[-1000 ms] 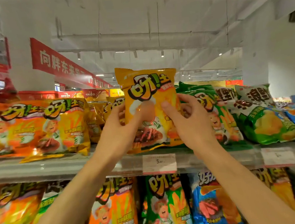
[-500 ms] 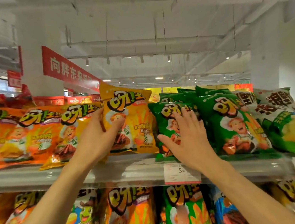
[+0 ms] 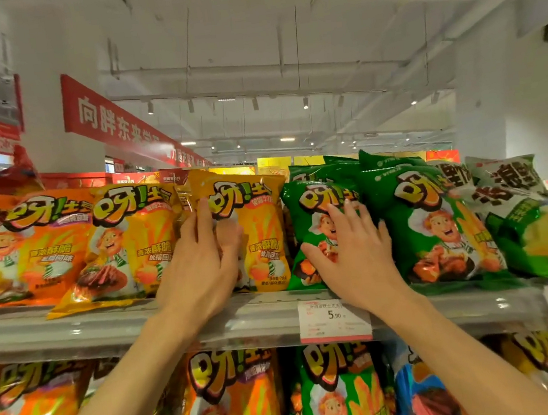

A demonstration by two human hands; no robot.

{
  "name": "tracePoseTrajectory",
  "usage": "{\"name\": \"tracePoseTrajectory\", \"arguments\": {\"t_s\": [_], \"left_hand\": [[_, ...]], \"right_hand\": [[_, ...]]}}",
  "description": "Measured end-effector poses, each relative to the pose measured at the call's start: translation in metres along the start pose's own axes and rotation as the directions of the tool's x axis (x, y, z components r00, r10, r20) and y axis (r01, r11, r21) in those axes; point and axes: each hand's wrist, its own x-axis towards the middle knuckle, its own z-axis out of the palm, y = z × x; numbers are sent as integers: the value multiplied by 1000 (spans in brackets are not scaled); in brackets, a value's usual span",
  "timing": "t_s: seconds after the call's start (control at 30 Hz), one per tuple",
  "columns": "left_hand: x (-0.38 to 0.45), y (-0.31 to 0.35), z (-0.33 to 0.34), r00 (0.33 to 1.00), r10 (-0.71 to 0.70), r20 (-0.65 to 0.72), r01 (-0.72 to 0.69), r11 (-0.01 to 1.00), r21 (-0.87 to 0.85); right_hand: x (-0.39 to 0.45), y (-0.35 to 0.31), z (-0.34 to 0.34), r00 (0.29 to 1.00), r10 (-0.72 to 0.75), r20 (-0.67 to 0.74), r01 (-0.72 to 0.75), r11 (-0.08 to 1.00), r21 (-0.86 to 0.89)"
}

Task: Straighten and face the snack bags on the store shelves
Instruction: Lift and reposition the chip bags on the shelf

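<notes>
Yellow foil, glossy and crinkled, makes up the upright snack bag standing at the middle of the grey metal upper shelf, its printed front turned outward. The left hand lies flat against the left part of this bag's front, fingers straight and pointing up, thumb spread toward the right, nothing pinched. Just to its right stands a green foil snack bag with a cartoon chef, and the right hand rests on its front with fingers spread and straight, palm on the foil. A second, larger green foil bag leans just beside it on the right, overlapping its edge. To the left of the yellow bag stands another yellow-orange foil bag, tilted with its lower corner out over the shelf lip, then an orange foil bag farther left. A white paper price tag reading 5.90 hangs on the shelf edge below the right hand.
</notes>
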Motion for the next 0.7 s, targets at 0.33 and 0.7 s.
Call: {"name": "tracePoseTrajectory", "arguments": {"t_s": [0.33,0.7], "left_hand": [[2,-4,8,989,87,-118,-66,982,176],[-20,26,15,875,407,-262,-420,908,9]], "right_hand": [[2,-1,-6,997,-2,76,2,1000,-9],[-44,15,-49,994,89,-62,-44,857,513]]}}
